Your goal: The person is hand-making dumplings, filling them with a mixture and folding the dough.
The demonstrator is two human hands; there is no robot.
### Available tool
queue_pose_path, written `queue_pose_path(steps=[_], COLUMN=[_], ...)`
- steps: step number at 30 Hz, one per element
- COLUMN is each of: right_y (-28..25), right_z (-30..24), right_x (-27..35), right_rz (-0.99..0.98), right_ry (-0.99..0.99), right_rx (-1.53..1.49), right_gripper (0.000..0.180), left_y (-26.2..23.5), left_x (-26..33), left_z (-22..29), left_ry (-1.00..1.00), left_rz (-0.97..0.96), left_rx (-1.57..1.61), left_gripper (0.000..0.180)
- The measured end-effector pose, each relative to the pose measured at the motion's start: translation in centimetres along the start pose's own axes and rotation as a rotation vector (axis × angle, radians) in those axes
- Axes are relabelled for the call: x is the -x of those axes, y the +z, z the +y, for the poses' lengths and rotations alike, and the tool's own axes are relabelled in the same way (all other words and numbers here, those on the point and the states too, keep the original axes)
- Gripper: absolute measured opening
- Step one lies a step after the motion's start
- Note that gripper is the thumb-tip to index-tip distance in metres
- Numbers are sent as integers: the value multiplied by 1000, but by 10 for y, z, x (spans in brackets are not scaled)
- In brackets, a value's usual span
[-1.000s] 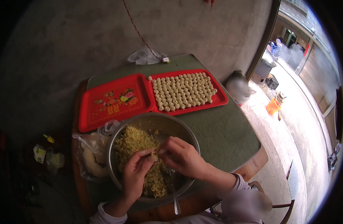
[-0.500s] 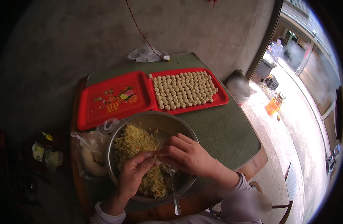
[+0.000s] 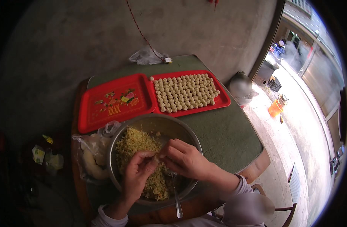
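Above the metal bowl [image 3: 193, 138] my hands meet, fingertips pinched together. My left hand [image 3: 137, 172] and my right hand [image 3: 186, 160] both grip a small, pale piece of dough [image 3: 157, 156], mostly covered by the fingers. Below them, crumbly yellow filling [image 3: 137, 142] is heaped along the bowl's left side and toward its front. A metal spoon [image 3: 177, 200] leans on the bowl's near rim, its head in the filling by my right hand. Left of the bowl, a clear plastic bag [image 3: 81, 145] holds a pale lump of dough [image 3: 92, 164].
Behind the bowl lie two red trays: a bare flowered one [image 3: 94, 102] and another [image 3: 224, 100] bearing rows of small round dough balls [image 3: 185, 92]. A crumpled plastic bag [image 3: 145, 56] rests at the green table's [image 3: 234, 136] back edge. On the right, an orange bucket [image 3: 274, 108] stands outside.
My fingertips have shifted a little on the dough piece, the left fingers turning upward. Both hands stay over the bowl. The trays, spoon and bag keep their places.
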State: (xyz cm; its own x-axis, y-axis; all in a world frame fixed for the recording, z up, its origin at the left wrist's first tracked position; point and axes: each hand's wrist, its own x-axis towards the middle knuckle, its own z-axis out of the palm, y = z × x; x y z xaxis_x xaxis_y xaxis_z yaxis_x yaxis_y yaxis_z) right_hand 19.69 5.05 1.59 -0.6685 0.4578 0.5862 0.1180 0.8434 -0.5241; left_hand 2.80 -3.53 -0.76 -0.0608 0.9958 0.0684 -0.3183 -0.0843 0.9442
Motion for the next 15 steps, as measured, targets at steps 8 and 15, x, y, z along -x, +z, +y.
queue_pose_path(steps=[8, 15], right_y=[-18, -12], right_z=[2, 2], right_x=[-3, -5], right_rz=[-194, -50], right_ry=[-234, -124], right_rx=[288, 162], right_gripper=[20, 20], left_y=[-10, -3], left_x=[-2, -3], left_z=[2, 11], left_ry=[-108, -61], left_rz=[-104, -53], left_rx=[-21, -47], left_gripper=[20, 23])
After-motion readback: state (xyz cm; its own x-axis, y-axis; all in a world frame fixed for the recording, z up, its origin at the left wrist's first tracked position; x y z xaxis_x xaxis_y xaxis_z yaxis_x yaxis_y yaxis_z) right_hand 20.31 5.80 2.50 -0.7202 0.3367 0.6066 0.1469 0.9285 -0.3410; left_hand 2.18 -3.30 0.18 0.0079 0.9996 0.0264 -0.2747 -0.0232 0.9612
